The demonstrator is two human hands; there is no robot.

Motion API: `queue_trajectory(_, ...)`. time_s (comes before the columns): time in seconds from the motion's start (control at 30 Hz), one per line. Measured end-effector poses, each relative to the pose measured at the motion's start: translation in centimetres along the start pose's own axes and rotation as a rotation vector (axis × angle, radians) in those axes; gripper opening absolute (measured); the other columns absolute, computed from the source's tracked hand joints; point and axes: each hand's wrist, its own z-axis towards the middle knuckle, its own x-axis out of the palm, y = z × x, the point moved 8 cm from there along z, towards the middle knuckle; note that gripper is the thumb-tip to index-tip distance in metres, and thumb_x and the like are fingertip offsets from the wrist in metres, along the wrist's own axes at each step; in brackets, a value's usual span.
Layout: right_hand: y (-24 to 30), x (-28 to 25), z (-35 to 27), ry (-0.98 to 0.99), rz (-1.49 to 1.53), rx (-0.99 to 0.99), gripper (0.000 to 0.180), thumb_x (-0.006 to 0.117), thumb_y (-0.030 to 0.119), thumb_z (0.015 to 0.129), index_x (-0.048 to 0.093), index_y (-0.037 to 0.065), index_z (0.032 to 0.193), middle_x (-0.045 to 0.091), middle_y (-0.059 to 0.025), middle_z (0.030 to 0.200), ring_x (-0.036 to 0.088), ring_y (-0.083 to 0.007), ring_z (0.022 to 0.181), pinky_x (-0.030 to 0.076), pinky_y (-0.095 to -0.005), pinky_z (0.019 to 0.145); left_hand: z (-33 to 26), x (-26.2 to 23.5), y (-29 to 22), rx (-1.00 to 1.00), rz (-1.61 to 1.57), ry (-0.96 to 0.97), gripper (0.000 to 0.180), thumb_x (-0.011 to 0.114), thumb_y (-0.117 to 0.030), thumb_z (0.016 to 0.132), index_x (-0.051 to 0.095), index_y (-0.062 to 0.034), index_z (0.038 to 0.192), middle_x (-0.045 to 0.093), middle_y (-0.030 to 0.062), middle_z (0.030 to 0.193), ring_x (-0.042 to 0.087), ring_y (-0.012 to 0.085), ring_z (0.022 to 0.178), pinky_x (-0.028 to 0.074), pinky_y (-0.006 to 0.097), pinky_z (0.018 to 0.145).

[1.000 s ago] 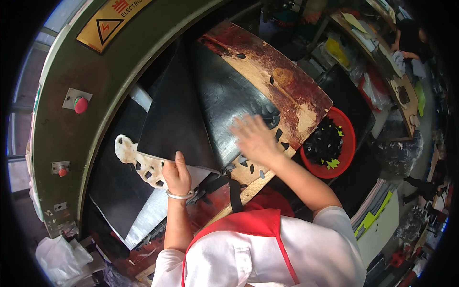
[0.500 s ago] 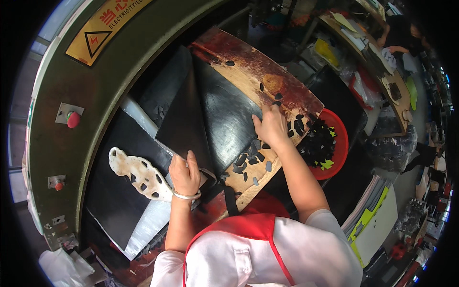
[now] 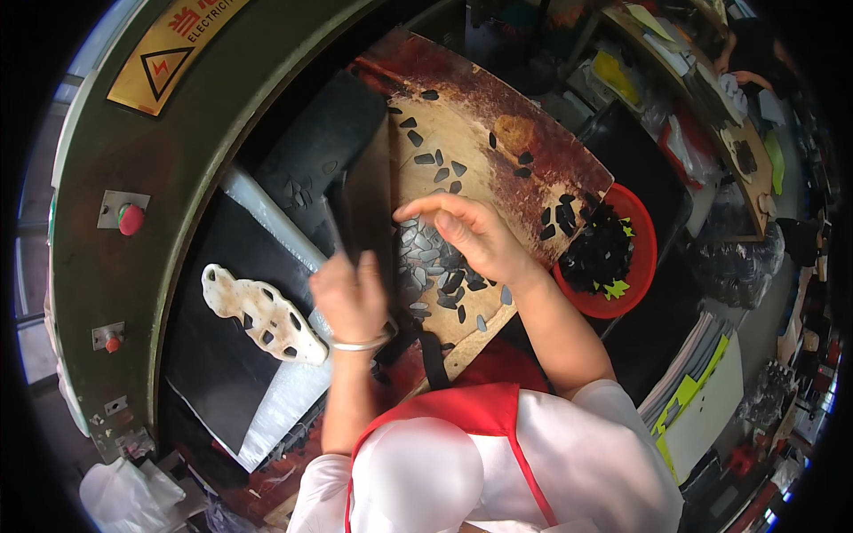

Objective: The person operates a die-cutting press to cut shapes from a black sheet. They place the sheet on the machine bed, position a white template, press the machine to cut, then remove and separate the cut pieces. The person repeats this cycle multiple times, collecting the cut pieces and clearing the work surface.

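My left hand (image 3: 349, 293) grips the near edge of a black sheet (image 3: 342, 169) and holds it lifted and folded back to the left, off a worn wooden board (image 3: 524, 160). My right hand (image 3: 471, 235) lies flat on the board with fingers spread, resting on several small dark cut pieces (image 3: 431, 266) that lie loose where the sheet was. More cut pieces are scattered toward the board's far end. A red bowl (image 3: 644, 258) holding black cut pieces and yellow-green scraps sits at the board's right edge.
A white cutting die with holes (image 3: 262, 313) lies on a black mat left of my left hand. A green curved machine frame (image 3: 115, 133) with red buttons arcs along the left. Stacked sheets and cluttered benches fill the right side.
My left hand has pulled the black sheet up and leftward, uncovering the board and the cut pieces. My right hand moved from the sheet's top onto the loose pieces.
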Motion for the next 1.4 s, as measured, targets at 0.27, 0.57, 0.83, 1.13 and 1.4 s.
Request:
queue_trajectory(0.27, -7.3, 7.3, -1.3, 0.169, -1.321, -0.126, 0.064, 0.061, 0.034, 0.083, 0.048, 0.0, 0.135, 0.033, -0.0203, 0.149, 0.017, -0.0368, 0.143, 0.012, -0.0534, 0.116, -3.1, -2.5, 6.9, -0.254, -0.327, 0.016, 0.029, 0.065, -0.018, 0.092, 0.061, 0.0036, 0.072, 0.058, 0.0099, 0.062, 0.051, 0.0175, 0.058, 0.039, 0.031, 0.056)
queue_trajectory(0.57, -7.7, -0.9, -2.4, 0.074, -1.643, 0.205, 0.061, 0.044, 0.029, 0.095, 0.028, 0.006, 0.149, 0.025, -0.0115, 0.155, 0.016, -0.0305, 0.146, 0.01, -0.0459, 0.119, -1.8, -2.5, 4.1, 0.018, -0.202, 0.008, 0.013, 0.065, -0.01, 0.087, 0.067, 0.0026, 0.09, 0.066, 0.0201, 0.09, 0.058, 0.04, 0.087, 0.041, 0.044, 0.086)
queue_trajectory(0.83, -3.5, -10.4, -6.7, -0.359, -1.564, 0.066, 0.048, 0.059, 0.027, 0.087, 0.052, 0.02, 0.135, 0.041, -0.0127, 0.145, 0.034, -0.0357, 0.137, 0.025, -0.0502, 0.113, -1.8, -1.3, 3.8, 0.058, -0.254, 0.014, 0.011, 0.064, -0.009, 0.088, 0.068, 0.0011, 0.091, 0.068, 0.017, 0.091, 0.06, 0.0366, 0.088, 0.04, 0.043, 0.087)
queue_trajectory(1.13, 2.8, -21.2, -20.4, -1.161, -1.876, 0.327, 0.021, 0.068, 0.017, 0.079, 0.072, 0.003, 0.093, 0.062, -0.0147, 0.117, 0.048, -0.0444, 0.118, 0.038, -0.0539, 0.101, -1.4, -0.7, 3.0, 0.051, -0.307, 0.028, 0.012, 0.062, -0.01, 0.089, 0.066, 0.0011, 0.09, 0.066, 0.019, 0.088, 0.061, 0.0384, 0.085, 0.039, 0.046, 0.092)
queue_trajectory(1.4, -2.7, -4.6, 0.7, -0.321, -1.609, -0.245, 0.057, 0.061, 0.047, 0.083, 0.055, 0.018, 0.132, 0.038, -0.0159, 0.147, 0.028, -0.0402, 0.139, 0.019, -0.0575, 0.113, -1.3, -0.2, 1.8, 0.137, -0.257, 0.048, 0.016, 0.06, -0.011, 0.089, 0.064, -0.0015, 0.102, 0.066, 0.0174, 0.101, 0.06, 0.0371, 0.095, 0.039, 0.046, 0.089)
